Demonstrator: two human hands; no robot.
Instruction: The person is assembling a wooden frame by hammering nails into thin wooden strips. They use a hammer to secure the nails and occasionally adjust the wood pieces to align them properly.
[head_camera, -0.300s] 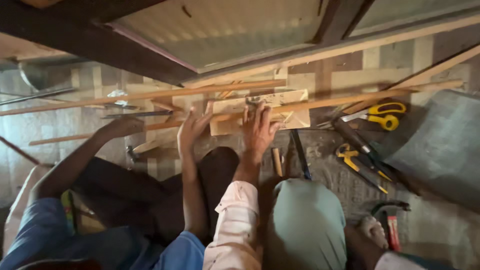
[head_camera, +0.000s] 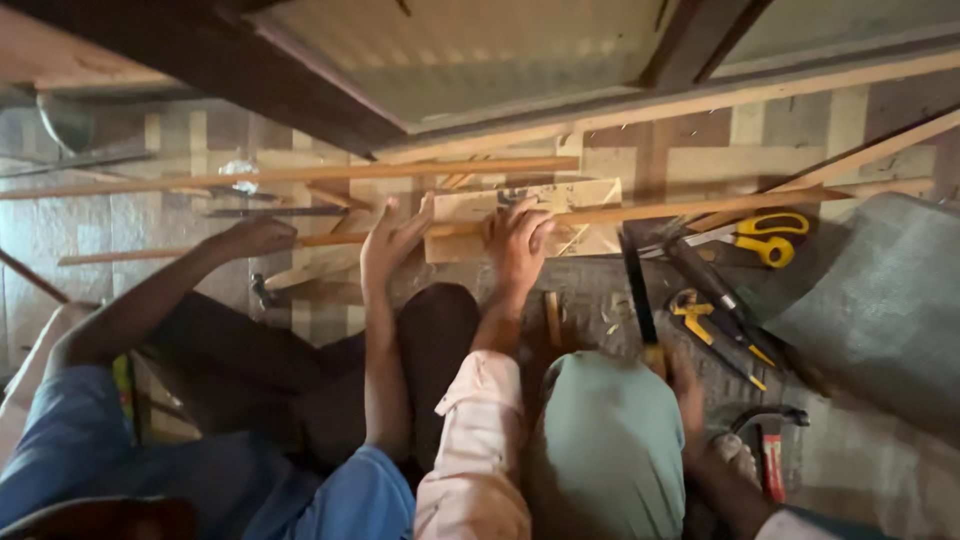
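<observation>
My left hand (head_camera: 520, 245), in a pink sleeve, presses down on a pale wooden board (head_camera: 580, 200) where a long thin slat (head_camera: 700, 208) crosses it. My right hand (head_camera: 688, 388) shows just past my green-trousered knee (head_camera: 605, 450). It is closed at the yellowish handle of a dark-bladed handsaw (head_camera: 638, 290) whose tip reaches the board. A co-worker in a blue shirt sits to my left. One of that person's hands (head_camera: 392, 240) rests on the slat beside the board, the other (head_camera: 255, 238) further left on it.
Yellow-handled scissors (head_camera: 765, 235), yellow-handled pliers (head_camera: 705, 320) and a red-handled hammer (head_camera: 770, 450) lie on the floor to the right. A grey sheet (head_camera: 880, 310) lies at far right. Long slats (head_camera: 300, 175) and a dark wooden frame (head_camera: 300, 90) cross the top.
My right hand and the saw handle have come into view beside my knee. The saw blade sits slightly further right. The other hands stay on the wood.
</observation>
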